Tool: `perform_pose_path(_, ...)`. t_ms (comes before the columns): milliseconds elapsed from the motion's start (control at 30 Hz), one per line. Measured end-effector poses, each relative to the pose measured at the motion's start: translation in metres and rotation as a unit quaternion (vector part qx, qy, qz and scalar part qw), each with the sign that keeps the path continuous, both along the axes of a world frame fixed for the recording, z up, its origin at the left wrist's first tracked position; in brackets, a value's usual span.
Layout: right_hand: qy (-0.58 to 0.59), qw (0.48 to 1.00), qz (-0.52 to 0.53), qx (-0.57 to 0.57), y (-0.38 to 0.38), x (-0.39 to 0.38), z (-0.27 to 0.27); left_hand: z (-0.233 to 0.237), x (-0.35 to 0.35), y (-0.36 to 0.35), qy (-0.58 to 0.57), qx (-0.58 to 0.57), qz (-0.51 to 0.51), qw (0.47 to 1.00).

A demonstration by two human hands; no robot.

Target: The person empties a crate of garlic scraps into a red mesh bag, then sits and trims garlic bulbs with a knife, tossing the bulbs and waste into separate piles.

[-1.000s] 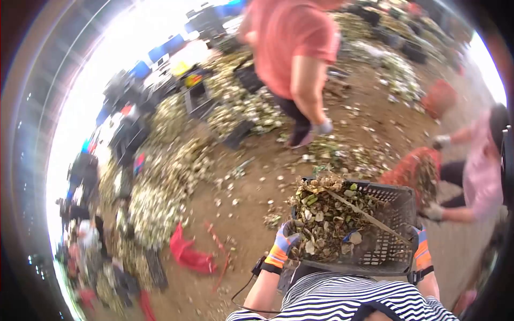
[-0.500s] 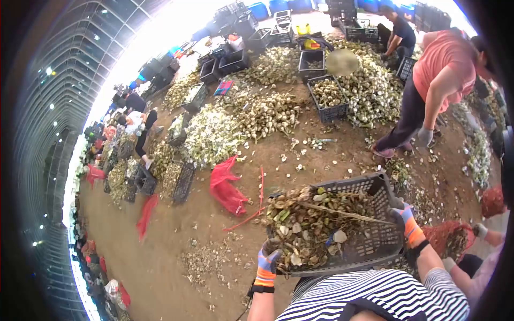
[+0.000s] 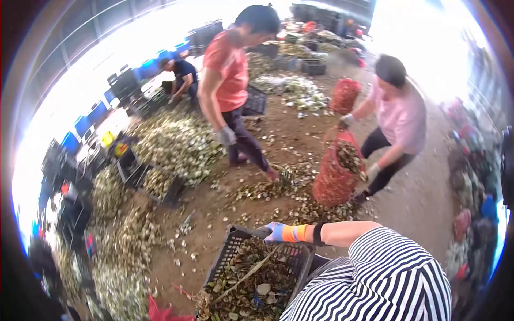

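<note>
The right hand (image 3: 282, 232), in a blue and orange glove, was curled firmly over the end rim of the crate (image 3: 227, 250); the left hand was out of my view, so I could not tell what it gripped. The crate sat low in front of the striped shirt (image 3: 396, 262), its near end cut off by the bottom edge. I judged it was kept close to ease the weight, and gripped by the rim to keep fingers out of the load (image 3: 270, 266). That was dry leaves and husks, with a stalk (image 3: 247, 274) slanting across the top. To the crate's left I saw red cloth (image 3: 160, 310) on the ground. Ahead, scraps (image 3: 257, 191) littered the dirt up to a red sack (image 3: 329, 184); a person in pink (image 3: 399, 115) had gloved hands at it, probably to steady its mouth. With the person in red (image 3: 227, 69), whose foot was among the scraps, they narrowed my way forward. A pale heap (image 3: 176, 150) filled ground to the left, and a second sack (image 3: 345, 95) stood behind the first. Farther off, a person in dark clothes (image 3: 184, 77) crouched by more produce.
</note>
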State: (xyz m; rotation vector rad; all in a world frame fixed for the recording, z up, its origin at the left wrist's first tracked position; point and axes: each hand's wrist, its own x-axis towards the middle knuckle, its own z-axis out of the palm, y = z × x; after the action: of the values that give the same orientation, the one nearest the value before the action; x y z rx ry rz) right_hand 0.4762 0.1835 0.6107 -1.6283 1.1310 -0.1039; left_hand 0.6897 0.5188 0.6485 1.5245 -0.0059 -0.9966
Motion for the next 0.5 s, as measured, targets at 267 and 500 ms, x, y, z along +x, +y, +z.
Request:
perform_pose_path(267,0.044,0.985,-0.164,0.018,0.050,-0.069,0.002,-0.022,0.003,-0.028,0.025,0.014,-0.174,0.984)
perform_pose_path(500,-0.009,0.960,-0.266,0.090,0.072,-0.158,0.015,-0.021,-0.055,-0.038,0.033,0.041,-0.215,0.975)
